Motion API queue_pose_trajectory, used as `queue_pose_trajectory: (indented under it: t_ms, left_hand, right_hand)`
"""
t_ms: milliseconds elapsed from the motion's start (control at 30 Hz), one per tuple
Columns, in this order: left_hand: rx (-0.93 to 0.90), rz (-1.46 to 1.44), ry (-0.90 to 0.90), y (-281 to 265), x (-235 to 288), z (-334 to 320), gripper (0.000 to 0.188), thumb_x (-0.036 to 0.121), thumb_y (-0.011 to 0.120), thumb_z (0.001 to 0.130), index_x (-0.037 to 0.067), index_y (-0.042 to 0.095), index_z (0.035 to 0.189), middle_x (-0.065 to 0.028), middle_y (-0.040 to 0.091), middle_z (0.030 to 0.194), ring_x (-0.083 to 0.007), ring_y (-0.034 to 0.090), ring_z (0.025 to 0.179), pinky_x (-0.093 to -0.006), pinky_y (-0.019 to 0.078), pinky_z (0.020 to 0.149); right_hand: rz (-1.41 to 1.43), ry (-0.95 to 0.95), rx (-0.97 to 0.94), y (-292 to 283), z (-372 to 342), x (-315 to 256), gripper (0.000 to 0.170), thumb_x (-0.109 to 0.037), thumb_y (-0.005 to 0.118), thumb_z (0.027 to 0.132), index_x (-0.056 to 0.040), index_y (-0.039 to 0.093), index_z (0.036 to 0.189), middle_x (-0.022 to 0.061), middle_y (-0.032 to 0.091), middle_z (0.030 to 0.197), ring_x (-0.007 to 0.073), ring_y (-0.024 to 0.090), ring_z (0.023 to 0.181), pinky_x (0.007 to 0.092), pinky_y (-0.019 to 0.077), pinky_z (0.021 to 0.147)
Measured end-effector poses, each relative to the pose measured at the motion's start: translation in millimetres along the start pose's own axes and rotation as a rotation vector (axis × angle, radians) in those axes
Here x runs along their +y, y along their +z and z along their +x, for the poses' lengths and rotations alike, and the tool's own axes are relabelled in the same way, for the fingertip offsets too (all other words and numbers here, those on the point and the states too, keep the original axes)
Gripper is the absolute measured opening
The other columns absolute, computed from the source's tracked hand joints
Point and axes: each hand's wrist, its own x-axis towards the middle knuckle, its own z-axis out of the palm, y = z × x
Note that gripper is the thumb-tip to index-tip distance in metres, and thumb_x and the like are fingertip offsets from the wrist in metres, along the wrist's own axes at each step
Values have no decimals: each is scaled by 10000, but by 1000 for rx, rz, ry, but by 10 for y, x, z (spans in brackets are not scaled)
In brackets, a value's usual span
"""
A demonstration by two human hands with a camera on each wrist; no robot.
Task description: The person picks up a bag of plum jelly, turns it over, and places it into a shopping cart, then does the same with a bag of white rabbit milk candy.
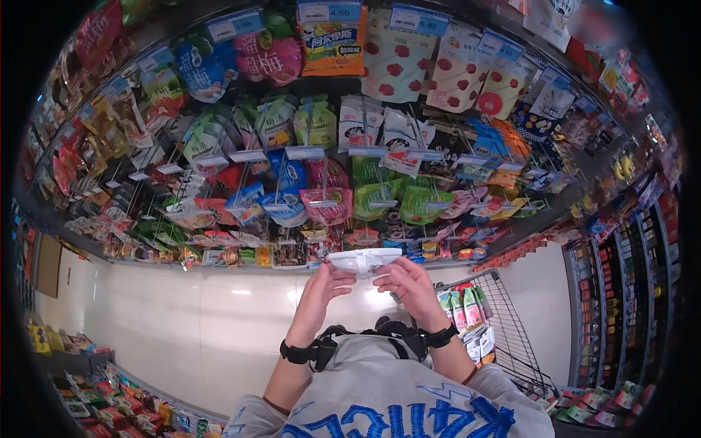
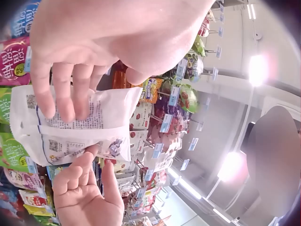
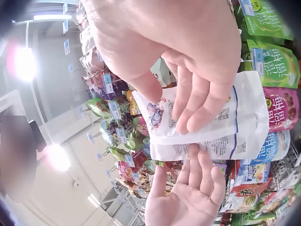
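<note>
A white snack pouch point(image 1: 365, 257) is held up in front of the chest between both hands, close before the hanging packs. Its back point(image 2: 84, 133) shows a lengthwise seam, small print and a QR code. My left hand point(image 1: 315, 296) grips one end, several fingers lying bent over the printed side. At the other end my right hand point(image 1: 416, 290) holds it the same way, with a barcode point(image 3: 172, 115) beside its fingertips. In the wrist views, the opposite hand's fingertips reach the pouch near the seam. The pouch's front faces away and is hidden.
Rows of snack pouches point(image 1: 314, 120) hang on hooks with price tags across the rack ahead. A wire shopping cart point(image 1: 511, 321) with several packs point(image 1: 464, 306) stands at the right. Pale floor point(image 1: 219, 306) lies below; more shelves point(image 1: 621, 285) rise at the far right.
</note>
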Motion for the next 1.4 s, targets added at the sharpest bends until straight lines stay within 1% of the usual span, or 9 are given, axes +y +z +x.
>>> queue_pose_trajectory:
  t_ms: [367,533,700,867,967,1133,1200,1300,1400]
  left_hand:
    - [-21,-208,-145,-230,-11,-98,420,385,404,1029,48,492,1263,-77,597,1175,-207,573,1101,-379,480,898]
    - [-175,-148,-205,-189,-114,31,270,281,443,1016,64,521,1155,-57,574,1132,-194,558,1072,-368,464,874]
    - [-206,-160,-232,14,-304,172,178,238,471,1006,81,521,1074,-58,582,1124,-207,571,1065,-385,470,883]
    - [20,-229,-155,338,-635,400,170,195,578,964,130,478,1085,-80,572,1175,-214,574,1095,-415,472,914]
    - [33,-180,-242,617,-839,492,180,207,582,965,129,478,1090,-75,569,1167,-206,575,1093,-404,480,902]
    - [-115,-62,-328,1408,-1255,444,365,97,560,957,44,462,1305,-106,569,1263,-216,580,1136,-417,486,972]
    - [-159,41,-381,1741,-1492,411,304,57,581,937,51,522,1236,-75,618,1189,-187,614,1066,-381,503,924]
    - [-220,241,-413,2142,-2054,377,284,47,620,914,62,557,1190,-47,651,1128,-144,645,980,-311,544,805]
    - [-266,413,-552,2449,-2758,355,282,53,618,914,61,558,1190,-50,658,1108,-140,649,964,-312,556,798]
  right_hand:
    - [9,-66,117,302,-195,360,568,-248,456,1020,-58,238,1509,127,461,1395,202,588,1111,378,518,905]
    - [-5,-70,355,333,-339,449,737,-27,661,870,-62,269,1493,131,559,1254,161,612,1035,309,560,769]
    - [-1,-139,473,78,-595,395,696,6,663,847,-42,330,1455,109,586,1221,155,618,1026,298,554,781]
    - [27,-243,508,-288,-972,314,689,62,648,819,-23,360,1440,99,573,1256,150,593,1091,293,501,915]
    - [19,-281,526,-535,-1281,187,692,75,622,817,-32,350,1444,95,595,1230,147,597,1079,309,484,940]
    - [182,-361,721,-1230,-1779,191,505,-41,615,891,-24,417,1355,82,662,1108,140,619,1006,300,487,879]
    - [324,-364,909,-1567,-2014,246,386,-106,608,925,-11,463,1270,80,666,1096,133,622,974,289,487,852]
    - [412,-304,949,-2194,-2439,476,395,-112,613,921,-3,460,1268,82,667,1075,136,622,985,286,488,855]
    - [397,-265,1049,-2697,-2886,759,522,-67,658,867,6,411,1322,122,636,1116,171,622,1000,290,497,845]
